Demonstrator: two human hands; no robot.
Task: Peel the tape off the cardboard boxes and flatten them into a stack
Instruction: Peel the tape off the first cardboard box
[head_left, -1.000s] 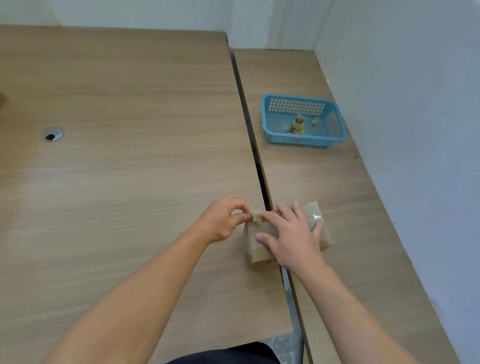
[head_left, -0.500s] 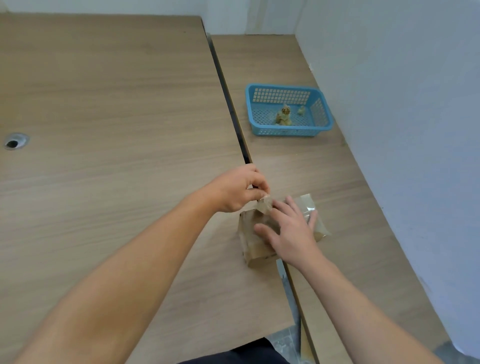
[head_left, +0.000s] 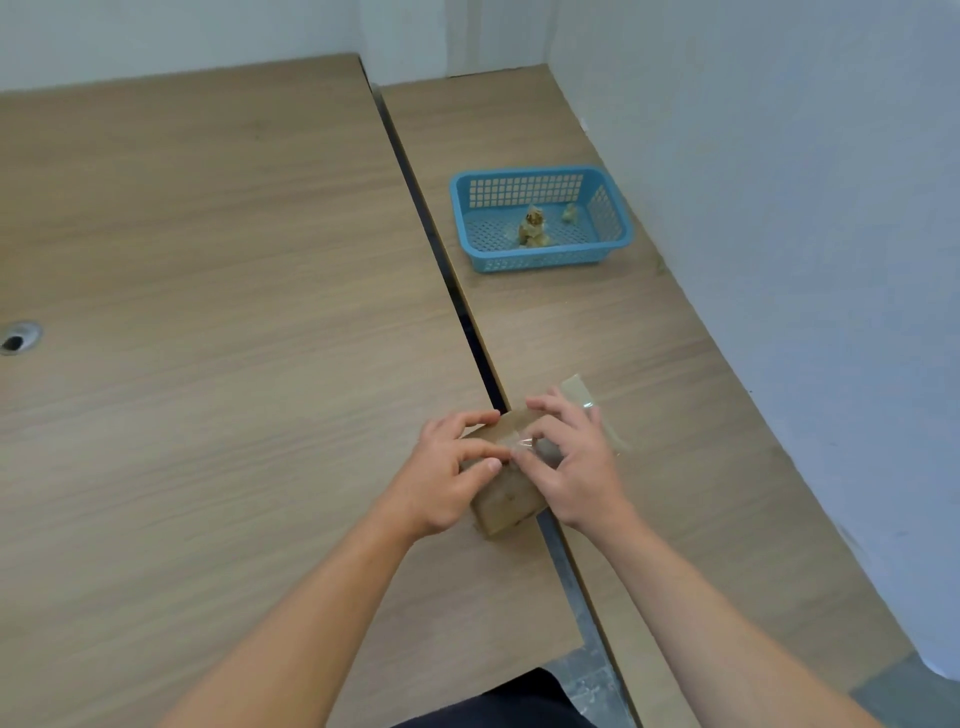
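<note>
A small brown cardboard box (head_left: 506, 501) lies across the gap between two wooden desks, near the front edge. My left hand (head_left: 449, 470) grips its left side, fingers curled over the top edge and thumb on the top face. My right hand (head_left: 571, 462) lies over the box's right part, and its thumb and forefinger pinch a bit of clear tape (head_left: 522, 443) at the middle of the top. A clear tape strip (head_left: 587, 402) shows past my right fingers at the box's far end. Both hands hide most of the box.
A blue plastic basket (head_left: 608, 179) stands further back on the right desk, with crumpled tape scraps (head_left: 534, 228) inside. A pale wall runs along the right desk's right side. The left desk has a cable hole (head_left: 15, 340) at its left.
My left hand let go of the tape end at the box's far corner and now grips the box's left side. My right hand went from lying flat on the box to pinching tape.
</note>
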